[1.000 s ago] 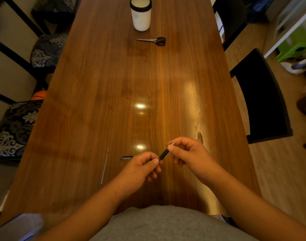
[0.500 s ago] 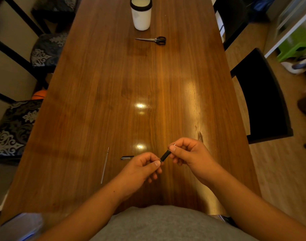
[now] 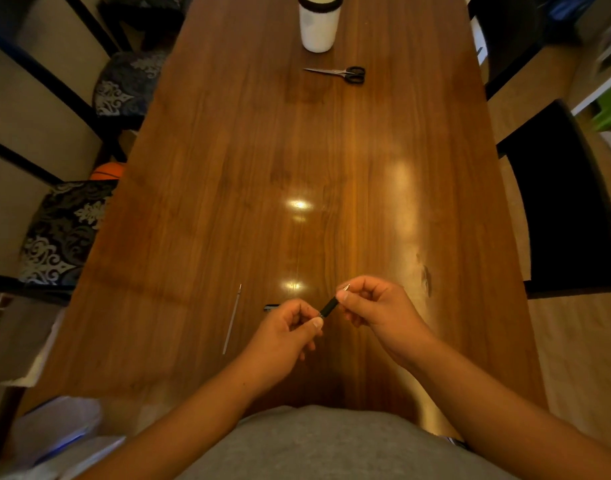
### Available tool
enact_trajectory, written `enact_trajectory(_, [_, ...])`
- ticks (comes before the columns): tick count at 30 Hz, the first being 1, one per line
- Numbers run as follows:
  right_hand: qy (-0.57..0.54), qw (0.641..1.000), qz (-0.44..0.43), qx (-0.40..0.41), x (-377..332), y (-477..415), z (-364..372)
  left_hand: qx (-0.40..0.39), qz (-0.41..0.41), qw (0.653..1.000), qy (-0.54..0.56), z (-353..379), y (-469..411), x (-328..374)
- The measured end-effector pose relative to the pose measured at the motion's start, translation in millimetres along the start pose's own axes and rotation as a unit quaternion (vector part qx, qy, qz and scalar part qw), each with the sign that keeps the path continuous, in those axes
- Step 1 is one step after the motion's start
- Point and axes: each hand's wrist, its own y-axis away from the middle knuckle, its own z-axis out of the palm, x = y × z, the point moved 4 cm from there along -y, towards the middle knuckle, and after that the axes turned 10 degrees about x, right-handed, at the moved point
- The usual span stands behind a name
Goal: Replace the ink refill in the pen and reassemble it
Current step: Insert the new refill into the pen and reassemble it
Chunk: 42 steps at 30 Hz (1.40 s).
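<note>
Both hands hold a black pen (image 3: 329, 307) just above the near end of the wooden table (image 3: 297, 150). My left hand (image 3: 283, 336) pinches its lower end, most of which is hidden in the fingers. My right hand (image 3: 373, 306) pinches the upper end, where a silver tip (image 3: 346, 287) pokes out past the fingertips. A thin silver ink refill (image 3: 232, 318) lies on the table left of my left hand. A small dark pen part (image 3: 271, 307) lies just beyond my left hand's knuckles.
Black-handled scissors (image 3: 342, 73) and a white cup with a dark rim (image 3: 318, 22) stand at the far end. Patterned chairs (image 3: 65, 233) line the left side, and a black chair (image 3: 557, 202) the right.
The hands stay together on the pen with only slight finger shifts. The view has tilted a little, so the cup sits higher in frame.
</note>
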Motion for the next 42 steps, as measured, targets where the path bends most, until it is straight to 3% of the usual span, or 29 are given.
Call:
enact_trajectory(6, [0.266, 0.963, 0.032, -0.004, 39, -22, 23, 0.058, -0.069, 0.996, 0.002, -48, -3, -29])
enact_trajectory(12, [0.446, 0.893, -0.058, -0.014, 63, -43, 52, 0.105, -0.107, 0.989, -0.002, -99, -6, -55])
enact_trajectory(25, [0.622, 0.733, -0.255, -0.101, 73, -59, 119, 0.105, -0.130, 0.986, -0.008, -138, -7, -73])
enact_trajectory(32, [0.653, 0.705, -0.257, -0.101, 82, -60, 122, 0.092, -0.123, 0.988, -0.007, -129, -10, -67])
enact_trajectory(34, [0.653, 0.717, -0.227, -0.088, 83, -61, 114, 0.087, -0.117, 0.989, -0.011, -124, -11, -65])
enact_trajectory(36, [0.629, 0.756, -0.169, -0.065, 83, -60, 98, 0.081, -0.114, 0.990, -0.011, -116, -12, -61])
enact_trajectory(38, [0.542, 0.835, -0.089, -0.041, 82, -57, 76, 0.070, -0.106, 0.992, -0.012, -106, -13, -56])
enact_trajectory(40, [0.382, 0.924, -0.003, -0.012, 78, -50, 53, 0.053, -0.095, 0.994, -0.010, -92, -14, -49])
enact_trajectory(42, [0.238, 0.969, 0.049, 0.039, 69, -44, 31, 0.037, -0.086, 0.996, -0.009, -76, -15, -42])
